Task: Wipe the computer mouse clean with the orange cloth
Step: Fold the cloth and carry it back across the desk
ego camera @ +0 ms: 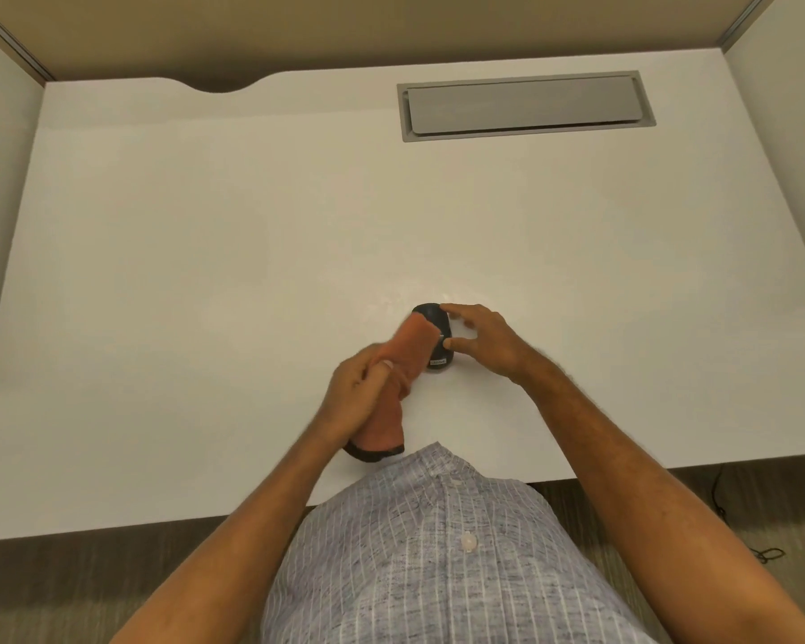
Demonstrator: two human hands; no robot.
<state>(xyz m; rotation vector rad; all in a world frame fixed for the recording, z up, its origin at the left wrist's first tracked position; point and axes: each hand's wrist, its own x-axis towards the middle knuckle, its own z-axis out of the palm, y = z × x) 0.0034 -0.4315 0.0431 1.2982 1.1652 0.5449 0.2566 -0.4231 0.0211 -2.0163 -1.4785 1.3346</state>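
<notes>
Two hands working on a black mouse near the front edge of a white desk.

The left hand [359, 388] is clenching the orange cloth [403, 360], its upper fold lying across the left side of the computer mouse [438, 339] — the right hand [482, 339] is pinching the mouse from the opposite side, thumb and fingers closed on it. The cloth's tail is hanging below the left grip, seemingly over something dark. Well beyond both grips, a grey cable hatch [526, 106] is sitting in the desk [205, 248]; nothing is standing between.
</notes>
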